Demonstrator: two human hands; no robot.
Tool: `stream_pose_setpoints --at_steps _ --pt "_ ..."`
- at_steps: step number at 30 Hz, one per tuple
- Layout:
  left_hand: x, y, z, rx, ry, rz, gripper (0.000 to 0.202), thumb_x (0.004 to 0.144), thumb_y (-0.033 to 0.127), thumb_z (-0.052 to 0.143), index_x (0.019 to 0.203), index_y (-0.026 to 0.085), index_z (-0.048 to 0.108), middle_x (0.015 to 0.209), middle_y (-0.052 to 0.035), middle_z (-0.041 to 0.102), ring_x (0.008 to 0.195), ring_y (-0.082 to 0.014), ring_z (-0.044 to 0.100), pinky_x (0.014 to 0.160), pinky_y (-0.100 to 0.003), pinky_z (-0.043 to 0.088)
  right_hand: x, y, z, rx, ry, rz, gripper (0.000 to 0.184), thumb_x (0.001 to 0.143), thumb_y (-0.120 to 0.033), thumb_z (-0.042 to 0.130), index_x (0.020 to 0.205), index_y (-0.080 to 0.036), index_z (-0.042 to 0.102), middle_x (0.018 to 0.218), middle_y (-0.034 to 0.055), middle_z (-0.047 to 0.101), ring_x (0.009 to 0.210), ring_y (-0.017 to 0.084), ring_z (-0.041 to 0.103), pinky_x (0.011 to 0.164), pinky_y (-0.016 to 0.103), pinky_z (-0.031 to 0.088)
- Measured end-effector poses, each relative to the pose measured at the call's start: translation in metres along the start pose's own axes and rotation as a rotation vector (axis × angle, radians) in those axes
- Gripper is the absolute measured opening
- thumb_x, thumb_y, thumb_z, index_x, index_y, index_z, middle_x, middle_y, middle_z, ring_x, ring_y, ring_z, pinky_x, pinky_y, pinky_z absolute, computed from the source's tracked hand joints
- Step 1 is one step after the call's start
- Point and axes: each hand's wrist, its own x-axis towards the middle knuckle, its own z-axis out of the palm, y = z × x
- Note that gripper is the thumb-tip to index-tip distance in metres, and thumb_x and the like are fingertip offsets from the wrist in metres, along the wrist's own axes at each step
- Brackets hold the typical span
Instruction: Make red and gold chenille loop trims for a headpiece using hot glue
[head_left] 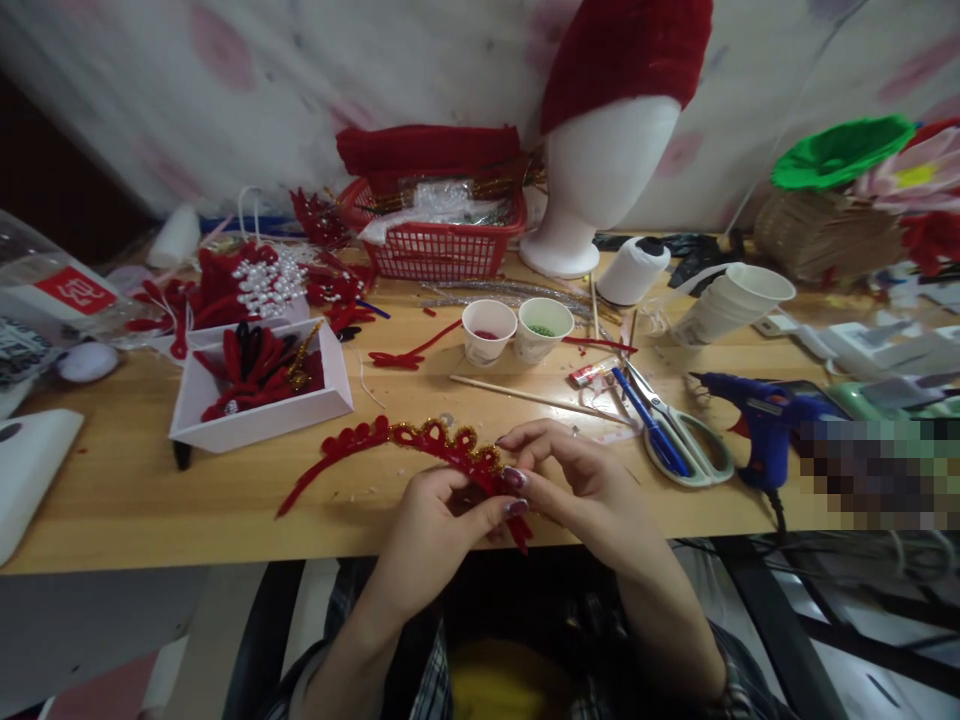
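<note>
Pinching the curved, fuzzy red band with gold-tinsel loops (431, 442) toward its right end, your left hand (435, 530) and right hand (589, 480) hold it over the pale wooden table (187, 510). It should be light, bendable; grip the red base, as loops could crush.

One left hand (427, 535) and one right hand (589, 480) make two, and they share one red headband (431, 443). There are two little paper cups (489, 350) with bits inside, and one stack of cups (724, 312) too — how many are in it is hard to tell. There is one red basket (442, 255), one white dummy head (611, 165), one red hat (630, 65), one pair of scissors (690, 447), one pink flower (889, 178) and one blue glue gun (776, 408).
</note>
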Motion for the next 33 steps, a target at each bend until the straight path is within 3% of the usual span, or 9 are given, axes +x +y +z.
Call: stream_pose_setpoints --at_steps 6,11,15,19,23,33 --pt "0.0 -0.004 -0.001 0.256 0.077 0.119 0.013 0.074 0.03 0.077 0.069 0.019 0.074 0.07 -0.0035 0.074 0.065 -0.0181 0.067 0.06 -0.026 0.052 -0.002 -0.002 0.001 -0.088 0.077 0.001 0.011 0.086 -0.025 0.07 0.076 -0.022 0.067 0.097 0.0041 0.072 0.094 0.018 0.069 0.085 0.035 0.056" --pt "0.001 -0.002 -0.001 0.338 0.1 0.167 0.013 0.076 0.03 0.076 0.068 0.02 0.074 0.07 -0.003 0.075 0.066 -0.019 0.067 0.062 -0.027 0.051 -0.003 -0.005 0.001 -0.212 0.093 -0.037 0.011 0.088 -0.024 0.068 0.077 -0.022 0.066 0.095 0.0043 0.072 0.091 0.019 0.069 0.081 0.034 0.056" --pt "0.002 0.0 0.0 0.335 0.114 0.194 0.007 0.075 0.026 0.076 0.07 0.021 0.076 0.072 -0.0022 0.077 0.068 -0.0188 0.07 0.064 -0.026 0.052 -0.005 -0.006 0.0 -0.262 0.112 -0.058 0.012 0.087 -0.023 0.068 0.076 -0.022 0.064 0.091 0.0025 0.071 0.088 0.018 0.069 0.078 0.032 0.054" --pt "0.003 -0.001 0.001 0.183 0.084 0.117 0.009 0.075 0.028 0.076 0.071 0.019 0.076 0.07 -0.0035 0.077 0.063 -0.0192 0.071 0.061 -0.027 0.056 -0.008 -0.003 -0.004 -0.225 0.215 -0.026 0.015 0.089 -0.03 0.069 0.078 -0.023 0.062 0.096 0.0029 0.072 0.094 0.02 0.068 0.085 0.036 0.052" --pt "0.003 -0.001 0.002 0.06 0.024 0.065 0.013 0.072 0.029 0.079 0.07 0.017 0.074 0.066 -0.0037 0.076 0.057 -0.0184 0.07 0.058 -0.027 0.058 -0.008 0.002 -0.005 -0.146 0.127 -0.006 0.007 0.091 -0.031 0.066 0.093 -0.024 0.068 0.112 0.007 0.071 0.109 0.023 0.067 0.095 0.042 0.051" --pt "0.003 -0.002 0.001 0.069 0.031 0.088 0.008 0.074 0.025 0.078 0.072 0.018 0.076 0.065 -0.0005 0.074 0.057 -0.014 0.068 0.057 -0.022 0.057 -0.004 0.005 -0.002 -0.022 0.006 0.062 0.007 0.09 -0.028 0.068 0.086 -0.023 0.069 0.113 0.0069 0.071 0.111 0.021 0.068 0.098 0.039 0.055"
